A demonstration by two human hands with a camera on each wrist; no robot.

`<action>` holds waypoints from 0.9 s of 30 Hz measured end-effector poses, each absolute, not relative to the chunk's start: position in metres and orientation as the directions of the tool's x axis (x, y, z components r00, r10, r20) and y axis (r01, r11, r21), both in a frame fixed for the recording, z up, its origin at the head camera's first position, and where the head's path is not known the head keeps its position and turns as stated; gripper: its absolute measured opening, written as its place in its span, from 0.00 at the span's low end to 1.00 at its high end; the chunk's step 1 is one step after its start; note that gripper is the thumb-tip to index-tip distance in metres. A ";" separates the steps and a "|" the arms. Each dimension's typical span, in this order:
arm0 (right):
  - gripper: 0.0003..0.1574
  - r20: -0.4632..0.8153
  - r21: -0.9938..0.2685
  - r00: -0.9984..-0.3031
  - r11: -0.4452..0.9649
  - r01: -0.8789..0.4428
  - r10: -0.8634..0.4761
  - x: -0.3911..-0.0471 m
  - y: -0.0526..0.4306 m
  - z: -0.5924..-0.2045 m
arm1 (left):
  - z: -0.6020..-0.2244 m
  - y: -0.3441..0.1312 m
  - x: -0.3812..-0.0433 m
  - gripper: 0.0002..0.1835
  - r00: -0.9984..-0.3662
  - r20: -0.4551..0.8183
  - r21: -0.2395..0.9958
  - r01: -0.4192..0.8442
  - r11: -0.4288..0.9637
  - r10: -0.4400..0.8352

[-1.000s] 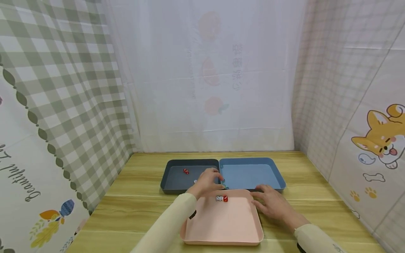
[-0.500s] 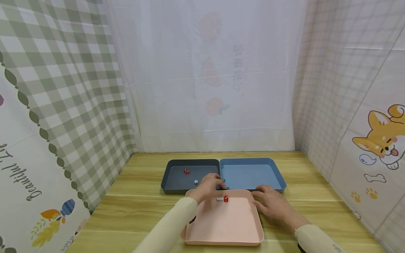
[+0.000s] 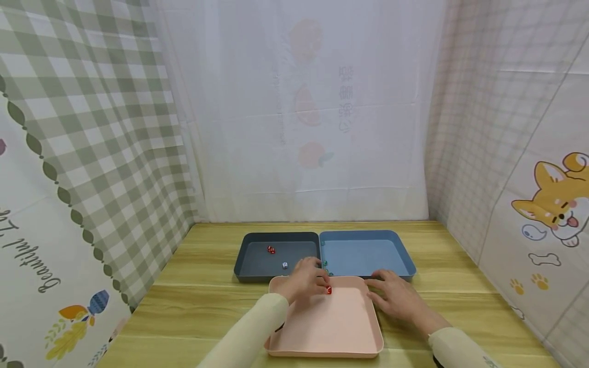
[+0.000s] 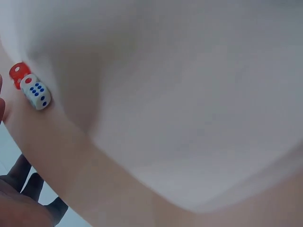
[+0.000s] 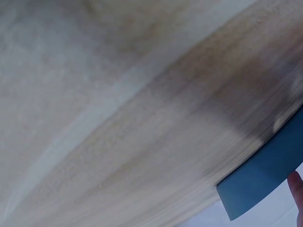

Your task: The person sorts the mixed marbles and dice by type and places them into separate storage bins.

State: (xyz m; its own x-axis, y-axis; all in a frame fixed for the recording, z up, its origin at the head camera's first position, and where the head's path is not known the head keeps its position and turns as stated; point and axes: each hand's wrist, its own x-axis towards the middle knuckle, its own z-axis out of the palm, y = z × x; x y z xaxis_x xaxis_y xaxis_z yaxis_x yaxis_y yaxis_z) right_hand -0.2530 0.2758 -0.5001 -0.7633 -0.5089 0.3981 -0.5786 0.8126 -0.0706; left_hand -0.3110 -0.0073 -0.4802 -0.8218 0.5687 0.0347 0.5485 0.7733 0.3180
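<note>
My left hand hovers over the far edge of the pink tray, fingers loosely bent, with nothing seen in its grasp. Close to its fingers, a red die lies in that tray. White dice with blue pips sit against the red one in the left wrist view; the left hand hides them in the head view. A bit of left fingertip shows beside them, apart. My right hand rests at the pink tray's far right corner, fingers extended. One of its fingertips touches the blue tray in the right wrist view.
Behind the pink tray stand a dark grey tray and a blue tray side by side. The dark one holds red dice and a white die. Small green dice lie along the blue tray's left side. Curtains surround the wooden table.
My left hand has drawn back from the blue tray's near left corner to above the white dice in the pink tray, covering them. The right hand has stayed in place.
</note>
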 end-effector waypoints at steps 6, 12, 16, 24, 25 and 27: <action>0.18 0.405 -0.071 -0.758 0.809 -0.583 -0.511 -0.253 0.276 -0.500 | -0.487 -0.009 -0.307 0.05 -0.802 0.068 0.319 0.580 0.749 0.593; 0.18 0.405 -0.072 -0.759 0.809 -0.583 -0.511 -0.252 0.276 -0.500 | -0.494 -0.008 -0.307 0.07 -0.787 0.097 0.239 0.612 0.754 0.609; 0.18 0.394 -0.077 -0.767 0.814 -0.576 -0.506 -0.252 0.276 -0.500 | -0.496 -0.008 -0.306 0.08 -0.782 0.103 0.194 0.623 0.758 0.615; 0.19 0.389 -0.075 -0.775 0.821 -0.566 -0.499 -0.253 0.276 -0.500 | -0.496 -0.006 -0.305 0.07 -0.748 0.129 0.165 0.664 0.729 0.651; 0.19 0.390 -0.075 -0.774 0.821 -0.566 -0.499 -0.253 0.276 -0.500 | -0.496 -0.006 -0.305 0.08 -0.750 0.126 0.165 0.661 0.732 0.649; 0.19 0.390 -0.074 -0.774 0.821 -0.567 -0.499 -0.253 0.276 -0.500 | -0.497 -0.006 -0.305 0.09 -0.755 0.116 0.163 0.655 0.738 0.645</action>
